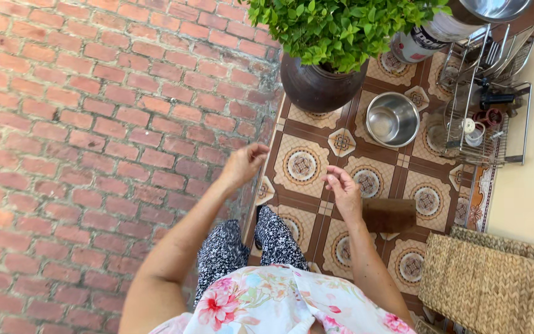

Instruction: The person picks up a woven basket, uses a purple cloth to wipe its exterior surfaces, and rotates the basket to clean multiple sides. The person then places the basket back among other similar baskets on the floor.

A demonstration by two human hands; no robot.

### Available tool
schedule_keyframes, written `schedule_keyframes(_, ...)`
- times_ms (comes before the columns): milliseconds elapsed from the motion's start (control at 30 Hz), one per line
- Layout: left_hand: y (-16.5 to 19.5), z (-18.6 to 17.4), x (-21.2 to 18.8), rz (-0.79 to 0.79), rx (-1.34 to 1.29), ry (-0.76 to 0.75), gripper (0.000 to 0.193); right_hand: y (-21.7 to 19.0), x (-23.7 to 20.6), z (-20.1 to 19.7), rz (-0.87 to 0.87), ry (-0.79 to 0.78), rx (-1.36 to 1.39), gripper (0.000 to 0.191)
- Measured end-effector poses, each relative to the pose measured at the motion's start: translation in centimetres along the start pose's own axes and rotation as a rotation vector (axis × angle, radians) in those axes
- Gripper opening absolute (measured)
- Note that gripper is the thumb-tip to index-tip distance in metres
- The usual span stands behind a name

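My left hand (pixel 243 164) is raised over the edge where the red brick paving meets the patterned tile floor, fingers loosely curled, holding nothing I can see. My right hand (pixel 343 189) hovers over the tiles a little to its right, fingers bent and apart, also with nothing visible in it. Just right of that hand a small dark wooden stool (pixel 390 213) stands on the tiles. Beyond both hands a steel bowl (pixel 392 119) sits on the floor. My patterned trousers and flowered top fill the bottom of the view.
A large dark pot (pixel 318 86) with a leafy green plant (pixel 338 28) stands ahead. A wire dish rack (pixel 486 105) with utensils and cups is at the upper right, beside a cream wall. A woven basket (pixel 495 281) sits at the lower right. Brick paving (pixel 94 136) covers the left.
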State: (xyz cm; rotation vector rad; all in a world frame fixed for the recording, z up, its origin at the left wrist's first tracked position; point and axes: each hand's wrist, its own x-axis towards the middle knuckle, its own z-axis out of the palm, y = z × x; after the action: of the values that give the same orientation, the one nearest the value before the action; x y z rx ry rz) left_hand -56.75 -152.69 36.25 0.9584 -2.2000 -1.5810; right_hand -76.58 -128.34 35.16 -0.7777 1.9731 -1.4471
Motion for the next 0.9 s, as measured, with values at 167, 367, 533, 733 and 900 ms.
schedule_keyframes(167, -5.7, -5.0, 7.1, 0.249, 0.460, 0.045, 0.021, 0.8, 2.5, 0.8, 0.023, -0.119, -0.341, 0.046)
schedule_keyframes(367, -20.5, -7.9, 9.0, 0.397, 0.470, 0.084, 0.022, 11.0, 3.9, 8.3, -0.185, -0.017, -0.268, 0.048)
schedule_keyframes(533, -31.0, -11.2, 5.8, 0.116, 0.234, 0.021, 0.021, 18.1, 3.5, 20.0, -0.119, 0.124, -0.128, 0.035)
schedule_keyframes(733, -30.5, -19.8, 8.2, 0.069, 0.035, 0.044, 0.023, 11.6, 13.1, 28.9, -0.170, -0.010, 0.026, 0.030)
schedule_keyframes(900, -34.4, -24.4, 16.8, -0.031, 0.077, 0.068, 0.023, 10.4, 25.0, 32.7, -0.187, -0.012, -0.048, 0.027)
